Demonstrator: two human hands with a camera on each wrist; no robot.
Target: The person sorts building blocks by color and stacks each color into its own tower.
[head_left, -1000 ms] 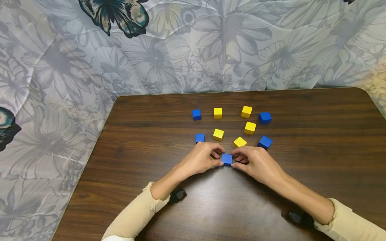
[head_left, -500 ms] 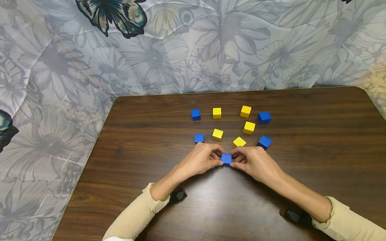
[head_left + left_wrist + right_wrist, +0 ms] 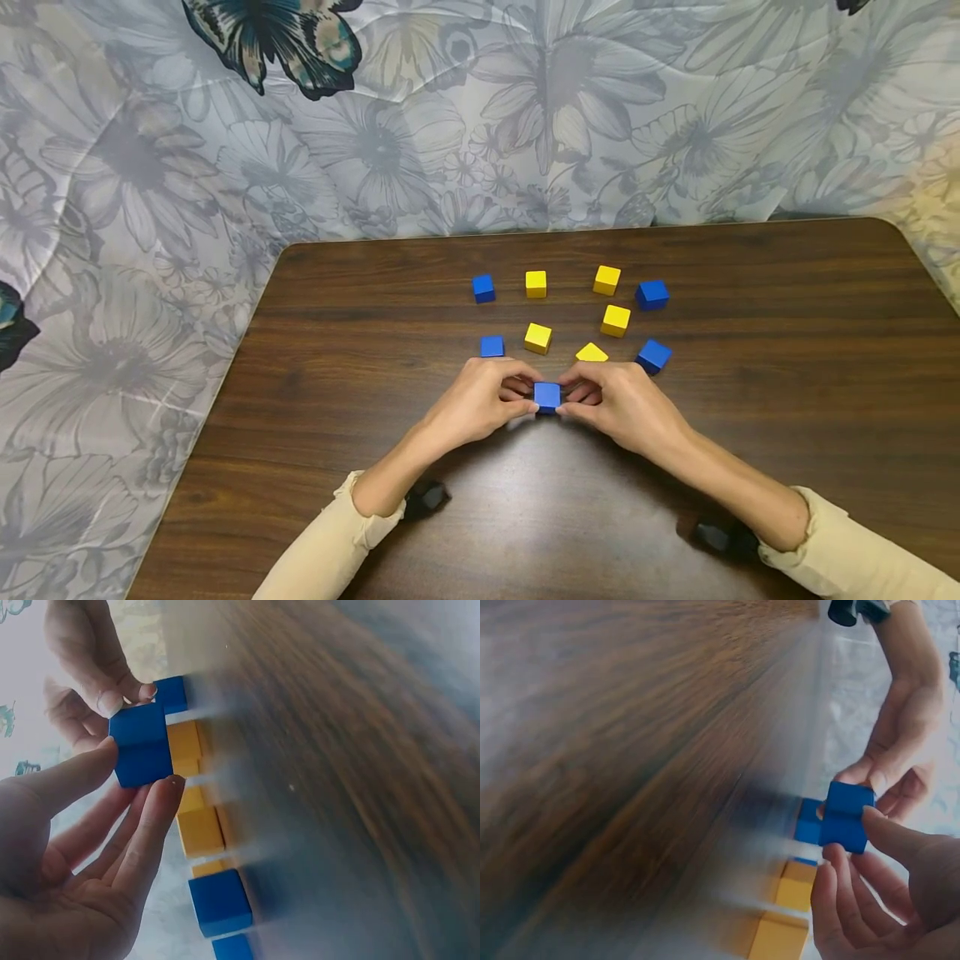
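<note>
Reaching sleeves: a cream left sleeve (image 3: 330, 542) and right sleeve (image 3: 862, 542) come in from the near side, well apart.
Room between the arms: a broad stretch of brown table (image 3: 562, 517), widening toward the near side.
Left hand (image 3: 480, 398): thumb and fingers clamped on the left side of a small blue cube (image 3: 547, 397).
Right hand (image 3: 622, 404): thumb and fingers clamped on its right side.
Cube's place: midway between the hands, nearer than every other block; whether it touches the wood, I cannot tell.
Room just ahead: tight, with a blue block (image 3: 492, 346) beyond the left hand and a yellow block (image 3: 591, 352) beyond the right, both partly hidden.
Middle blocks: two yellow (image 3: 537, 338) (image 3: 616, 321), plus one blue (image 3: 653, 357) close to the right hand.
Back blocks: blue (image 3: 483, 288), yellow (image 3: 536, 284), yellow (image 3: 607, 280), blue (image 3: 652, 295), left to right, gaps between.
Side room: wood runs wide to the slanting left edge (image 3: 206, 421) and right edge (image 3: 930, 273).
Far edge: a strip of wood, then flowered cloth (image 3: 375, 150).
</note>
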